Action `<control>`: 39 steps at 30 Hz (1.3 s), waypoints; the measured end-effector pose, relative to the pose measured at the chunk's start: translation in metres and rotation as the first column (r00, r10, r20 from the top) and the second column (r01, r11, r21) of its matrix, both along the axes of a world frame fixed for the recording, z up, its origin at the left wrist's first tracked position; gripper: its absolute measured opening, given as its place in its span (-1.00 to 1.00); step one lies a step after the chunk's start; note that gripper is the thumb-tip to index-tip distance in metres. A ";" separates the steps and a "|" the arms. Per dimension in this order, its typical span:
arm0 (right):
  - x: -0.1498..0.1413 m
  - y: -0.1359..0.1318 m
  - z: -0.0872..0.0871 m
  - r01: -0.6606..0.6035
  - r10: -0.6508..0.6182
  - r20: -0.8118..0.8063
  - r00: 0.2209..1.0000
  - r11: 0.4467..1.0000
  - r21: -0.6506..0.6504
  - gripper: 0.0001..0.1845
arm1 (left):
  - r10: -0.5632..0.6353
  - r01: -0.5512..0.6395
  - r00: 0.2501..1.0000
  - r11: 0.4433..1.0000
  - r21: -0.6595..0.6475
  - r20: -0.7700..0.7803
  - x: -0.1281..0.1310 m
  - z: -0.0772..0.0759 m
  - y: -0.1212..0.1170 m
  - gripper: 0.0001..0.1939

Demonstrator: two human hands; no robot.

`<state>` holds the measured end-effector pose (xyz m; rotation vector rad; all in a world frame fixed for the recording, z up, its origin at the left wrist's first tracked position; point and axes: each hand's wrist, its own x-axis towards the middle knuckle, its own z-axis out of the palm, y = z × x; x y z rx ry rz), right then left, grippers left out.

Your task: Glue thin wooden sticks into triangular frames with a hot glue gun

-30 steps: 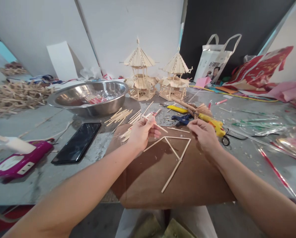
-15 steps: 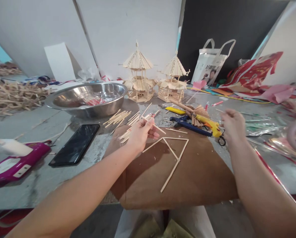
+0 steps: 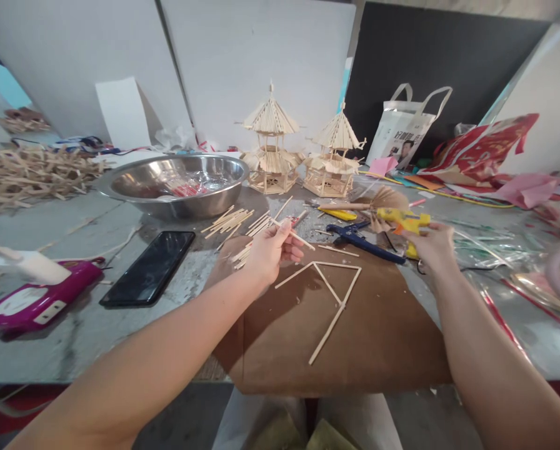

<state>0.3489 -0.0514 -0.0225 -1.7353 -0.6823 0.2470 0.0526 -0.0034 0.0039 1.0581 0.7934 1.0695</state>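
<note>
My left hand [image 3: 273,250] is closed, pinching a thin wooden stick [image 3: 303,240] above the brown board [image 3: 383,331]. Beneath it on the board lies a frame of joined sticks [image 3: 350,286], with one loose stick [image 3: 339,251] just behind. At the right, my right hand [image 3: 434,245] is wrapped round a yellow glue gun [image 3: 399,217], whose nozzle points left. A pair of dark blue pliers [image 3: 362,240] lies beside the gun, near a yellow utility knife [image 3: 340,214]. Piled sticks [image 3: 228,223] spread out behind my left hand.
Two stick-built pagodas [image 3: 271,162] stand at the back, right of a steel basin [image 3: 177,206]. A black phone [image 3: 147,269] and a purple device [image 3: 45,294] lie at left. Plastic wrappers [image 3: 500,234] and a white bag [image 3: 397,134] occupy the right side.
My right hand has moved down and left and taken hold of the glue gun, which is now raised and turned. My left hand still pinches its stick. The view has shifted slightly.
</note>
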 end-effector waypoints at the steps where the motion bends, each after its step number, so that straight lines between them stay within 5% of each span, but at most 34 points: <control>1: -0.007 0.001 0.003 -0.010 0.018 -0.083 0.996 0.996 0.093 -0.44 | 0.003 -0.003 1.000 1.000 -0.015 0.006 0.000 0.000 0.000 -0.71; 3: -0.020 0.000 0.008 -0.125 0.169 -0.201 0.965 0.969 0.216 -0.53 | 0.008 -0.008 1.000 0.999 -0.041 0.013 0.000 0.000 0.001 -0.73; 7: -0.042 -0.006 0.013 -0.492 0.549 -0.197 0.812 0.826 0.273 -0.76 | 0.021 -0.019 1.000 0.997 -0.072 0.021 0.000 -0.001 0.003 -0.73; 17: -0.083 -0.027 0.014 -0.800 0.811 -0.112 0.574 0.584 0.136 -0.83 | 0.030 -0.025 0.999 0.987 -0.160 0.029 0.002 0.001 0.002 -0.70; 24: -0.086 -0.030 0.013 -0.806 0.814 -0.061 0.578 0.581 0.114 -0.81 | 0.026 -0.022 0.999 0.983 -0.183 0.022 0.002 0.002 0.002 -0.69; 30: -0.092 -0.030 0.012 -0.745 0.757 -0.077 0.649 0.653 0.136 -0.80 | 0.016 -0.010 0.999 0.985 -0.169 0.032 0.002 0.003 0.001 -0.70; 39: -0.094 -0.028 0.012 -0.719 0.739 -0.093 0.667 0.672 0.177 -0.80 | 0.004 0.003 0.999 0.985 -0.172 0.036 0.002 0.002 0.001 -0.66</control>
